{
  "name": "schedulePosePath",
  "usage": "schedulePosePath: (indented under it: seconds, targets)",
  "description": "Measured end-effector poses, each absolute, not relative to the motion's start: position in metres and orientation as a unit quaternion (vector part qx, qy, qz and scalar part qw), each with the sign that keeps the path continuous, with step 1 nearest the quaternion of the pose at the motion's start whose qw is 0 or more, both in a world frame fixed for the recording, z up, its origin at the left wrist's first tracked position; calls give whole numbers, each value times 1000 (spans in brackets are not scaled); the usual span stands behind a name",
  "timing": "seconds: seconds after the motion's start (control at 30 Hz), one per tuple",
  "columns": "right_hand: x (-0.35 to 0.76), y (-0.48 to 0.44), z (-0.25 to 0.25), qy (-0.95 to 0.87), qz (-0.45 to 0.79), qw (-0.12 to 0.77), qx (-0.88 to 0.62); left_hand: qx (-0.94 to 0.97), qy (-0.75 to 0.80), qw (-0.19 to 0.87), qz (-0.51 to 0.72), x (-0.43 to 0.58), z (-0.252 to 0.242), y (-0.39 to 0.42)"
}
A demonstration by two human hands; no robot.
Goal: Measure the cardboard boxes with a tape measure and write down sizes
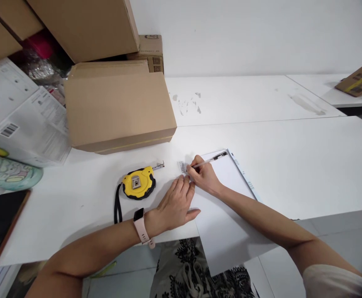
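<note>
My right hand is closed around a clear pen with a black cap, its tip on the top left corner of a white sheet of paper that overhangs the table's front edge. My left hand lies flat with fingers stretched out, pressing on the sheet's left edge beside my right hand. A pink smartwatch is on the left wrist. A yellow and black tape measure with a black strap lies just left of my left hand.
A closed cardboard box stands behind the tape measure, with more boxes stacked above it. White printed cartons fill the left side. A dark phone lies at the near left. Another box sits far right on the white table.
</note>
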State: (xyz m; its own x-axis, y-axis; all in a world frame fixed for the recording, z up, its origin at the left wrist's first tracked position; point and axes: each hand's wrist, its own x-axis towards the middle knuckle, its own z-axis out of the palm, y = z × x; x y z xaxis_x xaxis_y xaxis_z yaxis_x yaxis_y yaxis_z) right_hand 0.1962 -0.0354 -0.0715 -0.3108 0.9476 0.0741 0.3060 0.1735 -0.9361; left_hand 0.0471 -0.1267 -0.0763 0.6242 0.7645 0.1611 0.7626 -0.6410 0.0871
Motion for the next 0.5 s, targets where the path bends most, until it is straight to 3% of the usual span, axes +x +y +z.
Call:
schedulePosePath:
  seconds: [0.5]
  targets:
    - [195, -37, -68, -669, 445, 357, -477, 896, 432, 16, 99, 47, -77, -127]
